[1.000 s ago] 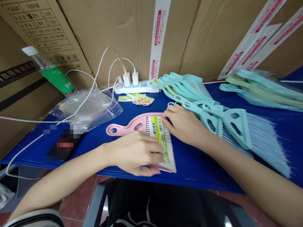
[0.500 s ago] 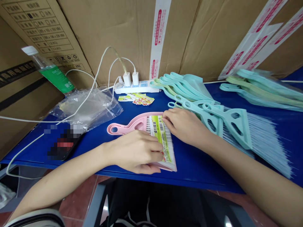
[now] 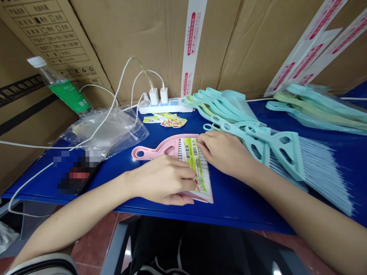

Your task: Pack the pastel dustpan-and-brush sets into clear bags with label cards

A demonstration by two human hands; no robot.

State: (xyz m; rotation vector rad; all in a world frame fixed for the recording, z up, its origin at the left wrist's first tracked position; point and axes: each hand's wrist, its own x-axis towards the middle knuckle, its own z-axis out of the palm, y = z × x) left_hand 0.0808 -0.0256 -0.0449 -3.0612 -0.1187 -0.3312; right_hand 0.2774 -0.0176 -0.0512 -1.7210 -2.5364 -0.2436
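A pink dustpan and brush set (image 3: 151, 152) lies on the blue table, its handle pointing left and its white bristles to the right. A green and white label (image 3: 197, 164) rests across the bristles. My left hand (image 3: 168, 180) grips the near side of the set, with curled fingers over the label's lower part and the thumb near the pan's front edge. At the far edge of the set, my right hand (image 3: 219, 151) has its fingers bent together by the label's top corner; its fingertips are partly hidden.
Teal brushes (image 3: 289, 152) and teal and green dustpans (image 3: 229, 103) lie to the right, more wrapped ones (image 3: 323, 109) beyond. Loose labels (image 3: 172, 120) sit before a power strip (image 3: 180, 107). Plastic bags (image 3: 109, 128), a bottle (image 3: 69, 95), a phone (image 3: 82, 177) and cables are at left.
The pink set has shifted slightly right and away from the table's front edge, turning a little. My left hand has moved slightly away from me with it; my right hand has barely moved.
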